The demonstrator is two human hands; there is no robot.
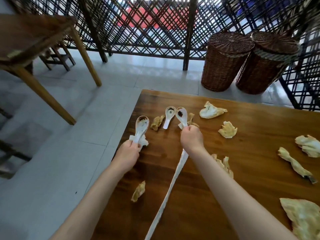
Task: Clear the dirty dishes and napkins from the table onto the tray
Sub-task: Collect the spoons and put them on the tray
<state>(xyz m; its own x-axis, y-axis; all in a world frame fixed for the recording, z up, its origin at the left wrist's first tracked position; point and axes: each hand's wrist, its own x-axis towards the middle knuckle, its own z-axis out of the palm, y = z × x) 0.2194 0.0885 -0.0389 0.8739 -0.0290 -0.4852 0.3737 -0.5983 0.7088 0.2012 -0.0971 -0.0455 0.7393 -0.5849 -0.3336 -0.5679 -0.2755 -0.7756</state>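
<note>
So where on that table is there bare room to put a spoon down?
Bare wood lies in the middle of the table, between the right hand and the crumpled napkins at the right edge. The far left corner is crowded: a loose spoon and napkin scraps.

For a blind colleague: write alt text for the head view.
Each hand holds a dirty white spoon: left hand, right hand. A third spoon and crumpled napkins lie on the wooden table.

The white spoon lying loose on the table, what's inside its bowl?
The loose white ceramic spoon lies on the wooden table, held by neither hand. Its bowl holds a dark brown smear of food residue. Whatever lies under the spoon is covered.
</note>
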